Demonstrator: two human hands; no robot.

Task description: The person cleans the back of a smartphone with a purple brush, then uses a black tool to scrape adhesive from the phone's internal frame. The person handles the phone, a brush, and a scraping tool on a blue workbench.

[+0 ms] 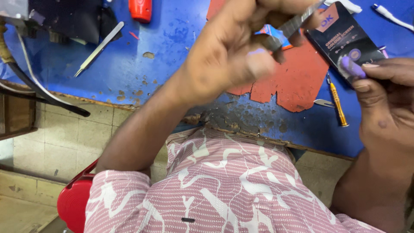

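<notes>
My left hand (235, 47) is raised above the blue worktable (168, 39), fingers curled around a thin metal tool (297, 22) that points toward the upper right. My right hand (384, 95) grips a black flat package (345, 41) by its lower edge, thumb pressed on its front. The tool's tip lies near the package's top corner. A worn red mat (297, 82) lies on the table under both hands. My left hand is blurred.
Metal tweezers (98, 48) lie at the table's left. An orange-handled screwdriver (337, 103) rests beside the red mat. A red object (140, 9) sits at the top edge. Black cables (39, 92) hang off the table's left. A red stool (73, 200) is below.
</notes>
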